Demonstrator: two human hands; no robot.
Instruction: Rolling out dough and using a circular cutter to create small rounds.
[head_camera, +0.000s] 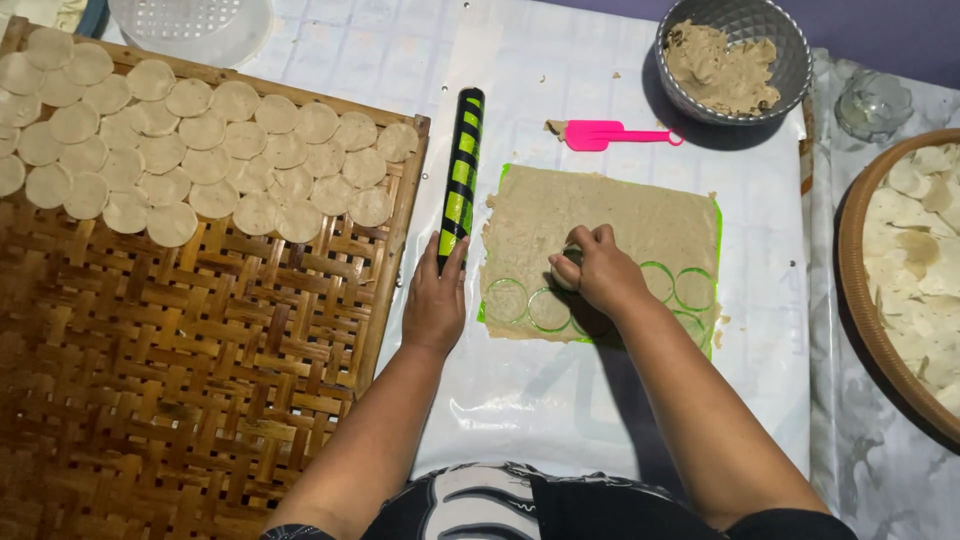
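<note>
Your right hand (597, 268) pinches a round cutter (570, 258) onto the dough sheet (600, 215), while your left hand (436, 298) lies flat, fingers spread, touching the rolling pin (461, 170).

A flat rolled sheet of beige dough (600, 215) is spread on the plastic-covered counter (560, 400). A green-and-black striped rolling pin (460, 175) is laid at its left, a woven bamboo tray (200, 350) further left, a grey metal bowl (735, 60) behind.

One rolling pin (460, 178), one pink spatula (612, 134), one metal bowl (735, 58) of dough, one rolled dough sheet (600, 215), two woven trays (190, 330), two hands (436, 297). The dough discs (200, 150) are too many to count surely.
</note>
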